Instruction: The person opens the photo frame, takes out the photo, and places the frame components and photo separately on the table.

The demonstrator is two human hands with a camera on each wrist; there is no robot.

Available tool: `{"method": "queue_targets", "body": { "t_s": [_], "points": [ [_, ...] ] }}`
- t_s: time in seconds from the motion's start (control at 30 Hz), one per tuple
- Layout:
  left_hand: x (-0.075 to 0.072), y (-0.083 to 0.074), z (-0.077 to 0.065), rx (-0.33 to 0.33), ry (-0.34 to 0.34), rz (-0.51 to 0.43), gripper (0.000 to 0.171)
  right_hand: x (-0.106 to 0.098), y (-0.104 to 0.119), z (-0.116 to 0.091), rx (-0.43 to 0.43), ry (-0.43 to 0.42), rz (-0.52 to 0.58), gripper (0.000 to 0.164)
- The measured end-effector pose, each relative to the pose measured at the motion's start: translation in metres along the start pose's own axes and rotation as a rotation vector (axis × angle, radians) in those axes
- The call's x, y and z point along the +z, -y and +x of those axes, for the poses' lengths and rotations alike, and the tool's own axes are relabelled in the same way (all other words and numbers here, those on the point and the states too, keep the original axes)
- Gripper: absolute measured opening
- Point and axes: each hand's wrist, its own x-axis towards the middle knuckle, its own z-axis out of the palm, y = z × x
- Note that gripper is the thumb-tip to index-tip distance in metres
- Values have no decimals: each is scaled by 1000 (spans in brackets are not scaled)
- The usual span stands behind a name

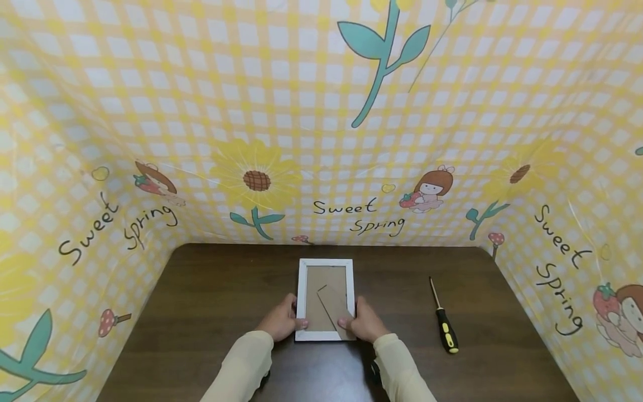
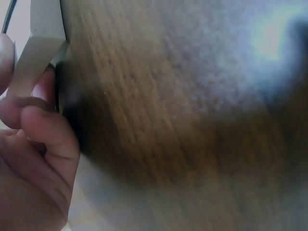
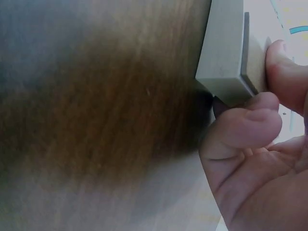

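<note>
In the head view a white picture frame [image 1: 325, 336] shows its back, with a brown backing board [image 1: 312, 310] inside the white border. A slanting stand leg [image 1: 332, 301] of the same brown lies across the board and overlaps the lower right border. My left hand [image 1: 277, 321] grips the frame's lower left side, thumb on the border. My right hand [image 1: 369, 322] holds the lower right side, its thumb over the stand leg. In the right wrist view, fingers [image 3: 240, 127] curl at the frame's corner, where a thin board edge sticks out past the border.
The dark wooden table [image 1: 221, 290] lies under the frame. To the right is a screwdriver [image 1: 445, 329] with a black and yellow handle, its tip pointing away. A yellow checked cloth [image 1: 311, 139] with flower prints surrounds the table at the back and sides.
</note>
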Motion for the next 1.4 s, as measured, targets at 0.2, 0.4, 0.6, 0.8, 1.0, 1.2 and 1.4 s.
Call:
{"method": "queue_targets", "body": {
  "t_s": [0.2, 0.4, 0.6, 0.8, 1.0, 1.2, 1.4],
  "points": [
    [-3, -5, -3, -1, 21, -1, 52, -2, 1, -1, 14, 20, 28, 46],
    [-6, -6, -2, 0, 22, 14, 52, -1, 1, -1, 3, 27, 45, 44],
    [-5, -4, -2, 19, 28, 8, 49, 1, -2, 0, -16, 26, 34, 45],
    [-4, -2, -2, 31, 30, 6, 51, 4, -2, -1, -5, 39, 109, 47],
    [-3, -1, -1, 26, 20, 9, 49, 6, -5, 0, -12, 23, 108, 45],
    [-4, -1, -3, 40, 9, 13, 49, 8, -5, 0, -45, -16, 60, 43],
    [-3, -1, -4, 49, 0, 31, 49, 9, -5, -1, -44, -27, 64, 42]
  ]
}}
